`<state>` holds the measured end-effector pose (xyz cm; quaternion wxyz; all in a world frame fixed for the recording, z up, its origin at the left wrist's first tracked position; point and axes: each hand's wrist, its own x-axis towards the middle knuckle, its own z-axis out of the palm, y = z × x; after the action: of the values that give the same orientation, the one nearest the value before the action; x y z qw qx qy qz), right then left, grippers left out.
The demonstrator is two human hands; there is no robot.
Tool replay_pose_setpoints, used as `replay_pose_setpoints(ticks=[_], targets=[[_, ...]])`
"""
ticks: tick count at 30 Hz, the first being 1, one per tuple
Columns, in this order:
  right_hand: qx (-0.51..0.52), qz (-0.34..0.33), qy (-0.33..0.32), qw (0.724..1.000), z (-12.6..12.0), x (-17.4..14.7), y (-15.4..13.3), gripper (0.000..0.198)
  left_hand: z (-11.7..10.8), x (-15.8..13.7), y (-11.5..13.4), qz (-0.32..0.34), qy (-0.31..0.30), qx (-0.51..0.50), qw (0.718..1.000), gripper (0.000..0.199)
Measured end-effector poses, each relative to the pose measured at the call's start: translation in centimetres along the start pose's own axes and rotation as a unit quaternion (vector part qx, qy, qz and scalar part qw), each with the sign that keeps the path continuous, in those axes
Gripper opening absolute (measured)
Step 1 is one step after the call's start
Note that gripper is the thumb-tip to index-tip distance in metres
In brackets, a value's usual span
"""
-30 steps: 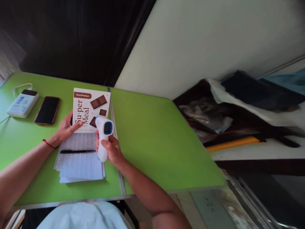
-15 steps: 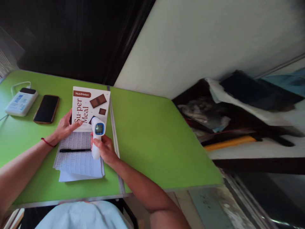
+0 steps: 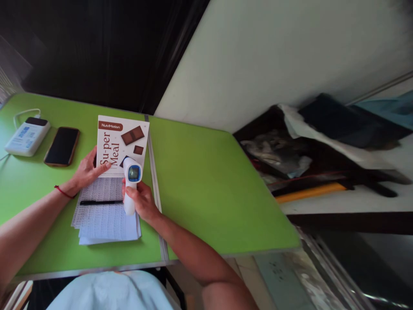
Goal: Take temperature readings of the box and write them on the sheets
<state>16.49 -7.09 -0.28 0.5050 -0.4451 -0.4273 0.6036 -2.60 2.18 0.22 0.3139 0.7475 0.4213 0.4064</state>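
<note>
My left hand (image 3: pixel 87 170) grips the left edge of a white box (image 3: pixel 140 133) printed "NutriMotion Su-per Meal" with chocolate pieces, its thumb across the front and its other fingers partly hidden. My right hand (image 3: pixel 144 200) is wrapped round the handle of a white infrared thermometer (image 3: pixel 129 203), whose blue-rimmed screen faces me. The thermometer's head overlaps the box's lower right corner; whether they touch I cannot tell. Below the box lie sheets of paper covered in writing (image 3: pixel 105 224), with a black pen (image 3: pixel 100 203) across them.
On the left of the green table (image 3: pixel 209 185) lie a smartphone (image 3: pixel 62 146) and a white power bank (image 3: pixel 28 137) with a cable. To the right, a shelf holds dark folded cloth (image 3: pixel 348 122), bags and a yellow strip-like object (image 3: pixel 311 192). A dark panel stands behind the table.
Both hands keep their hold on the box and the thermometer. The whole view has shifted very slightly; nothing else visibly moves.
</note>
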Motion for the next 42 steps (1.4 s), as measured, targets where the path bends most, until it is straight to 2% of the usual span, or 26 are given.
replay_pose_setpoints(ticks=[12, 18, 31, 42], targets=[[0.000, 0.002, 0.013, 1.000, 0.14, -0.05, -0.08, 0.027, 0.12, 0.01, 0.09, -0.023, -0.003, -0.005, 1.000, 0.051], [0.001, 0.005, 0.016, 1.000, 0.13, 0.03, 0.04, 0.027, 0.11, -0.05, 0.28, -0.058, -0.007, 0.000, 0.998, 0.056], [0.006, -0.010, 0.004, 1.000, 0.07, 0.07, 0.08, 0.026, -0.02, 0.09, 0.68, -0.065, -0.015, -0.005, 0.998, 0.063], [-0.006, -0.014, 0.007, 1.000, -0.09, 0.16, 0.50, 0.029, 0.02, -0.03, 0.24, -0.060, -0.013, 0.001, 0.998, 0.061]])
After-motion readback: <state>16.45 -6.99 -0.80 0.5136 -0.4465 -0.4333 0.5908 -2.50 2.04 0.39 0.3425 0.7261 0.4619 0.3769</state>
